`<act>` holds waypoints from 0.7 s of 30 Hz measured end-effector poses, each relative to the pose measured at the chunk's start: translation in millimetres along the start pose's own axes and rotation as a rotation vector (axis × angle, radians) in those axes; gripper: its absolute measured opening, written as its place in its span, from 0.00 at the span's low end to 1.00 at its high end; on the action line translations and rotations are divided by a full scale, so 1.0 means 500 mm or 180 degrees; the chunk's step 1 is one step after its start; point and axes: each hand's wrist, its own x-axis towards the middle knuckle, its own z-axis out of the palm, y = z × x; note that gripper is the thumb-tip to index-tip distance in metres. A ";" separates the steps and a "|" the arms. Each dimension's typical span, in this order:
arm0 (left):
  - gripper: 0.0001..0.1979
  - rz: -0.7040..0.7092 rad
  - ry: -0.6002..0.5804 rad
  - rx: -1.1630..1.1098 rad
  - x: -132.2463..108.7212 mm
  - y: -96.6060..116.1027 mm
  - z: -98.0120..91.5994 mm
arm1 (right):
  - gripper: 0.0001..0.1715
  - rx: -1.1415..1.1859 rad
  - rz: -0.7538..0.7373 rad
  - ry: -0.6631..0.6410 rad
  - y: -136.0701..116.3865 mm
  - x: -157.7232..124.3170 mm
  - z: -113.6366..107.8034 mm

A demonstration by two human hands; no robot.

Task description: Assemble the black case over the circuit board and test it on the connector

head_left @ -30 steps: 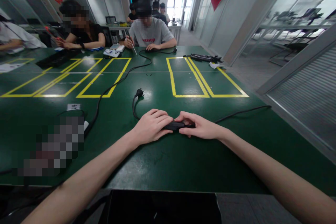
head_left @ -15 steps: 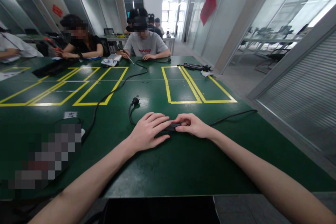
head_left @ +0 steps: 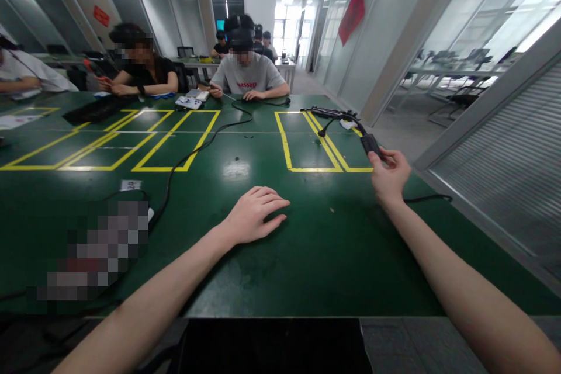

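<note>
My right hand (head_left: 392,175), out at the right side of the table, pinches a black corded block (head_left: 370,144) between thumb and fingers and holds it above the green surface. From its far end a thick cord (head_left: 357,124) curves left to a black plug (head_left: 322,132). Another black cord (head_left: 429,197) comes out beyond the wrist and lies toward the right edge. My left hand (head_left: 259,214) rests near the table's middle with its fingers stretched out and nothing in them. What kind of device the block is, I cannot make out.
Yellow tape frames (head_left: 289,152) mark the green table (head_left: 307,269). A long black cable (head_left: 175,166) crosses it at left, beside a blurred-out object (head_left: 103,245). Black gear (head_left: 328,112) lies at the back right. A person in a grey shirt (head_left: 248,73) works opposite, others farther left.
My right hand has carried the block, cord and plug from the middle to the right and away from me. The left hand, which was beside the block, stays near its former place.
</note>
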 end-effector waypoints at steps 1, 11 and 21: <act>0.14 -0.0010 -0.0015 -0.0026 0.000 0.000 0.001 | 0.21 -0.0038 0.0009 0.0170 0.009 0.005 -0.003; 0.13 -0.0352 -0.0213 -0.0410 -0.007 0.002 0.002 | 0.14 -0.1322 0.0305 -0.0730 0.046 -0.004 -0.012; 0.13 -0.0393 -0.0407 -0.0470 -0.007 0.002 0.001 | 0.23 -0.2145 0.0234 -0.0603 0.037 0.007 -0.031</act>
